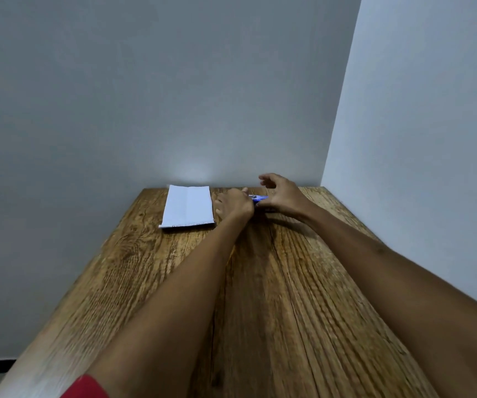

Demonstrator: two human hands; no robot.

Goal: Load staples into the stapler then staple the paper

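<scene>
Two hands were stretched to the far end of the wooden worktop (274, 297). A blue stapler (259, 198) was pinched by the curled left hand (234, 206); the right hand (279, 196) was spread loosely above it. Folded paper (188, 207) lay just left.

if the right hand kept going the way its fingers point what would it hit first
The right hand has fingers pointing left, above the blue stapler. Straight on, it would probably meet the left hand first, then the folded white paper; depth is unclear.
</scene>
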